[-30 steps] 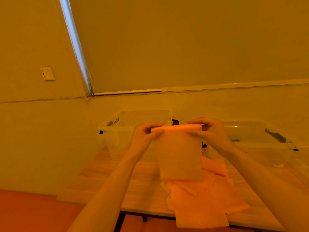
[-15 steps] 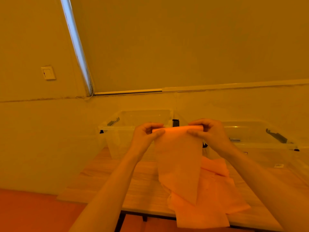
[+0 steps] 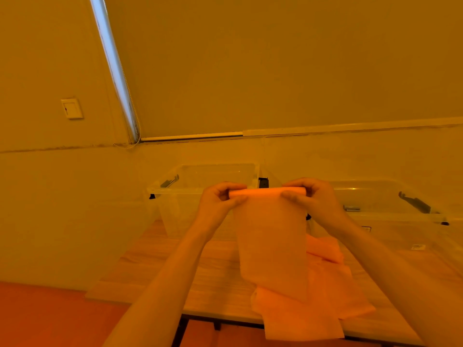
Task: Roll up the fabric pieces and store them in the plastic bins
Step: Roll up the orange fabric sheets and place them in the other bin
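Observation:
An orange fabric piece [image 3: 271,244] hangs in the air in front of me, its top edge wound into a thin roll. My left hand [image 3: 220,202] pinches the roll's left end and my right hand [image 3: 310,200] pinches its right end. The loose part drops down to the table. Under it lies a pile of more orange fabric pieces [image 3: 325,294], partly over the table's front edge. Two clear plastic bins stand behind: the left bin [image 3: 175,194] and the right bin [image 3: 390,216], both without lids.
The wooden table [image 3: 215,271] stands against a pale wall, its near edge low in view. Black latches hang on the bins' rims. A drawn roller blind fills the upper wall, a light switch [image 3: 72,108] sits at left, and red floor lies below the table.
The roll at the top edge has grown slightly. The hanging part swung and now hangs straight again, its lower end down at the pile. Both hands stay at the same height.

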`<state>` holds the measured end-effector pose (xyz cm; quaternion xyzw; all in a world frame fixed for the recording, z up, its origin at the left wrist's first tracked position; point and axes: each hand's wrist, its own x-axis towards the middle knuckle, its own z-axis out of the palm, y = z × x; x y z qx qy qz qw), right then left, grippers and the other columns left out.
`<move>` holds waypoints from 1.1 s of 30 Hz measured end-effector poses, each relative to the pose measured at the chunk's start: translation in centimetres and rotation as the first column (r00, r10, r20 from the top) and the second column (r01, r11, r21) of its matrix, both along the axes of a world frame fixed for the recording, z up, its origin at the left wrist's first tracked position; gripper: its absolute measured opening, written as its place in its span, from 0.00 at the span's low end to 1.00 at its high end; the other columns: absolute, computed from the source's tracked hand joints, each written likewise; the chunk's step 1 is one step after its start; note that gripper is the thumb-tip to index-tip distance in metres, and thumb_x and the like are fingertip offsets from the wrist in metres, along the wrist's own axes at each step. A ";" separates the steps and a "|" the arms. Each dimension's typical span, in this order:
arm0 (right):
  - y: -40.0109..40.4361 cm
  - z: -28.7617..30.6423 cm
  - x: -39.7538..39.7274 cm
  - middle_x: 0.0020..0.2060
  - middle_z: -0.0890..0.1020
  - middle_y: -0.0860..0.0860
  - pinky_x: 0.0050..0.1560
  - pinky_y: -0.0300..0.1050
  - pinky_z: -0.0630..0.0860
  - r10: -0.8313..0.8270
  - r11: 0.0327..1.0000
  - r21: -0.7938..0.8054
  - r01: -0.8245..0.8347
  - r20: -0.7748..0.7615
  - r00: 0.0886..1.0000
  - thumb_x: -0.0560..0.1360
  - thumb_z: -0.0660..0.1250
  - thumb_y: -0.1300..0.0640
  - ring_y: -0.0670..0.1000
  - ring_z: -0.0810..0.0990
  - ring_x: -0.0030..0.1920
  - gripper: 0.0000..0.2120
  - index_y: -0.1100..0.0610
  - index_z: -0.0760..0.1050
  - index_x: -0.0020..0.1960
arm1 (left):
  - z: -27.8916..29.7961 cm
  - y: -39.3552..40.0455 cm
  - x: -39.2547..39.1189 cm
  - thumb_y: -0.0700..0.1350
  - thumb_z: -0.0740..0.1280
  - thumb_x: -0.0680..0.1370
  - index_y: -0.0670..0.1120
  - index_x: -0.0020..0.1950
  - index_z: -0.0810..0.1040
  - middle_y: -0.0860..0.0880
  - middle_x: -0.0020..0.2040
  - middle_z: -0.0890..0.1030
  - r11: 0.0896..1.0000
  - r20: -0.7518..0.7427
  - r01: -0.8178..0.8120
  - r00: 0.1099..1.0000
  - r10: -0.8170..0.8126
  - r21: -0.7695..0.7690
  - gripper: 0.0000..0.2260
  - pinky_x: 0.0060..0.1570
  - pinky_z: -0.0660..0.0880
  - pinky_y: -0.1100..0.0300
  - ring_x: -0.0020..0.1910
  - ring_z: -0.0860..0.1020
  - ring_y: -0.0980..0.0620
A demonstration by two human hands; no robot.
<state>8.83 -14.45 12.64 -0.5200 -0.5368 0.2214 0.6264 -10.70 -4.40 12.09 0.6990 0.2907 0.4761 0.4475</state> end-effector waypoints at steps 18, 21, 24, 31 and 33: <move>0.0 -0.2 0.2 0.45 0.80 0.51 0.34 0.33 0.78 0.019 1.000 -0.004 -0.019 -0.019 1.000 0.70 0.71 0.69 0.42 0.80 0.40 0.14 0.62 0.79 0.55 | 0.0 -0.1 0.1 0.39 0.69 0.74 0.49 0.51 0.80 0.51 0.50 0.81 1.000 0.021 -0.005 1.000 0.006 -0.016 0.07 0.43 0.79 0.65 0.48 0.80 0.55; 0.0 -0.2 0.2 0.45 0.80 0.50 0.34 0.33 0.77 0.002 1.000 -0.005 -0.002 -0.002 1.000 0.71 0.71 0.66 0.42 0.80 0.40 0.11 0.60 0.79 0.53 | -0.1 -0.2 0.1 0.38 0.70 0.73 0.49 0.51 0.80 0.52 0.51 0.81 1.000 0.014 0.008 1.000 -0.008 -0.013 0.09 0.44 0.79 0.65 0.49 0.80 0.56; -0.1 -0.1 0.2 0.46 0.80 0.49 0.32 0.31 0.76 -0.004 1.000 -0.007 0.004 -0.013 1.000 0.72 0.70 0.64 0.44 0.79 0.43 0.10 0.59 0.79 0.53 | -0.2 -0.2 0.2 0.37 0.70 0.73 0.48 0.51 0.80 0.52 0.51 0.81 1.000 -0.006 0.017 1.000 -0.017 -0.009 0.09 0.43 0.78 0.66 0.48 0.80 0.57; -0.2 0.0 0.1 0.46 0.79 0.49 0.33 0.31 0.76 -0.009 1.000 0.004 0.009 -0.006 1.000 0.71 0.71 0.66 0.45 0.78 0.44 0.10 0.58 0.79 0.51 | -0.3 -0.1 0.3 0.40 0.70 0.74 0.48 0.50 0.80 0.51 0.50 0.82 1.000 0.012 -0.014 1.000 0.014 -0.022 0.07 0.42 0.78 0.65 0.46 0.81 0.58; -0.1 -0.1 0.1 0.45 0.79 0.48 0.33 0.31 0.76 -0.026 1.000 -0.002 0.026 0.014 1.000 0.72 0.70 0.64 0.45 0.78 0.44 0.08 0.58 0.79 0.51 | -0.3 -0.1 0.3 0.38 0.71 0.73 0.47 0.51 0.81 0.51 0.50 0.82 1.000 0.007 0.005 1.000 -0.004 -0.019 0.09 0.42 0.78 0.66 0.46 0.81 0.58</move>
